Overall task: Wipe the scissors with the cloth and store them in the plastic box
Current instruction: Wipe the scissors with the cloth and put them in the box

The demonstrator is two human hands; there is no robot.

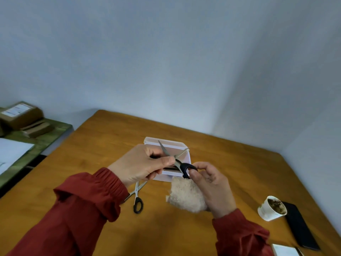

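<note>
Centrally, the open scissors (178,162) overlap the box (167,143); left hand (145,163) grips one handle, right hand (212,185) pinches the other and clutches the cloth (186,194).

One head-worn camera looks forward and down across the table (230,163), from its near edge toward the far edge and wall (166,61). It sits close above the left hand (142,163) and right hand (212,185).
</note>
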